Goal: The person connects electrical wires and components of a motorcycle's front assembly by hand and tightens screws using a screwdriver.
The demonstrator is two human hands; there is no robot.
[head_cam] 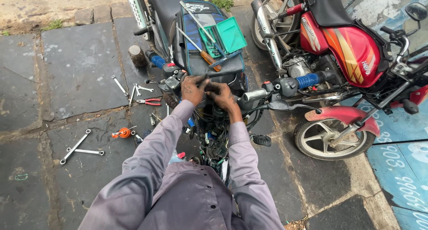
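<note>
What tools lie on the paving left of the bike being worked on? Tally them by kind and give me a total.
Wrenches: 5
Red-handled pliers: 1
Small orange tool: 1
Total: 7
A few smaller bits nearby are too small to tell and are not counted.

Lighting: soft, even daylight from overhead, as under cloud; I see no hard sun patches. Shadows: faint and diffuse, darkest under my motorcycle (209,123) and beneath the red motorcycle (339,51) beside it. Glare: mild sheen on the red tank and the chrome exhaust (267,29). Focus: sharp through the middle, my hands included. Edges: wide-lens bending, paving joints (40,78) curve at the left. Motion blur: slight on my sleeves.
</note>
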